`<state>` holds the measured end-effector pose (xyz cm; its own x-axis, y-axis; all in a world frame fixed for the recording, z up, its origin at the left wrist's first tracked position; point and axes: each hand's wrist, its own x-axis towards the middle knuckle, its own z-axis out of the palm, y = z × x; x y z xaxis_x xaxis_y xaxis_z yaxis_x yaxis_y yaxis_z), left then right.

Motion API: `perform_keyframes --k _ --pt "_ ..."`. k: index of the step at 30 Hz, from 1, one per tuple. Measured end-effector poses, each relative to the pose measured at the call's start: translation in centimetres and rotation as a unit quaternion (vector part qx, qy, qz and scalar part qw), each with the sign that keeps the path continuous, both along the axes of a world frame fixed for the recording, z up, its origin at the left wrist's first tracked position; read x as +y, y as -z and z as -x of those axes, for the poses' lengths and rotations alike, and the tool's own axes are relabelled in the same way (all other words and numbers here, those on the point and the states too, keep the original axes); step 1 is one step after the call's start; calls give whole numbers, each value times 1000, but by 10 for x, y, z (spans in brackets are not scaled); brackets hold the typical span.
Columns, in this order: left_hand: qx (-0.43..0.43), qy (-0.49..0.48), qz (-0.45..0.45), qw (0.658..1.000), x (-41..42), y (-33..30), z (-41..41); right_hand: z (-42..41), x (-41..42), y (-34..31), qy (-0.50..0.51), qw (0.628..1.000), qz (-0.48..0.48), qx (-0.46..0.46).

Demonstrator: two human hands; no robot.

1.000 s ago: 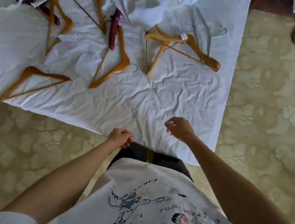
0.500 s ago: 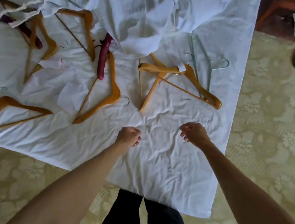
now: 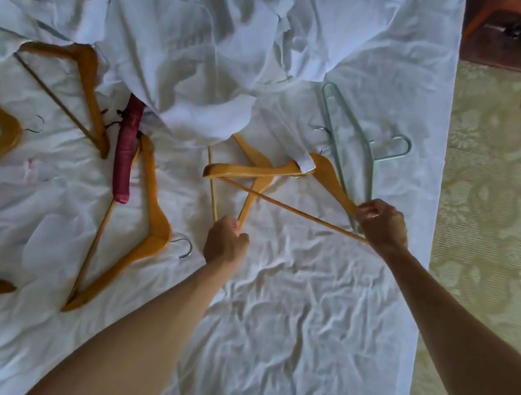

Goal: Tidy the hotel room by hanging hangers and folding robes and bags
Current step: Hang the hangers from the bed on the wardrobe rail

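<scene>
1. lying across the left of the bed [image 3: 299, 326], several wooden hangers [image 3: 142, 228] rested on the wrinkled white sheet, one with a maroon padded hanger [image 3: 126, 152] beside it.
2. a heap of white robes [image 3: 191, 46] covered the far side.
3. the left hand [image 3: 226, 243] had its fingers curled round the near tip of a crossed wooden hanger [image 3: 254, 193].
4. the right hand [image 3: 383, 224] pinched the end of another wooden hanger [image 3: 334, 184], beside a pale green hanger [image 3: 350, 136].
</scene>
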<state>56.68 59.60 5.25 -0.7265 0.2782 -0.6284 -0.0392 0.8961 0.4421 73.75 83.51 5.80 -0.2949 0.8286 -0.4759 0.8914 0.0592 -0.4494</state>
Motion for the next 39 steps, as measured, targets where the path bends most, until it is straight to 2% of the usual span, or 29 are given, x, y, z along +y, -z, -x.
perform_keyframes --k 3,6,10,15,17,20,22,26,31,34,39 --pt "51 5 -27 998 9 21 -1 4 20 28 18 1000 -24 2" --pt "107 56 -89 989 23 31 -9 6 39 52 23 998 -54 -19" --pt "36 122 -92 988 65 32 -32 13 57 75 47 998 -42 -22" --pt "109 116 -174 972 140 31 -79 29 71 95 83 995 -56 -6" --pt "79 126 -116 982 178 29 -86 30 75 102 85 994 -71 -7" --pt "-39 87 -19 995 224 46 -94 27 83 116 85 992 -92 1" --pt "-101 2 -11 995 237 59 -98 26 86 123 79 993 -92 1" --pt "-112 -78 -57 989 233 75 -108 25 86 128 94 991 -90 20" --pt "-122 -137 -139 973 193 48 -108 7 76 95 89 987 -25 129" --pt "-100 -166 -193 962 148 23 -103 -10 44 49 58 980 14 189" --pt "-99 -140 -249 953 54 -64 -95 -30 -36 -51 26 963 72 259"
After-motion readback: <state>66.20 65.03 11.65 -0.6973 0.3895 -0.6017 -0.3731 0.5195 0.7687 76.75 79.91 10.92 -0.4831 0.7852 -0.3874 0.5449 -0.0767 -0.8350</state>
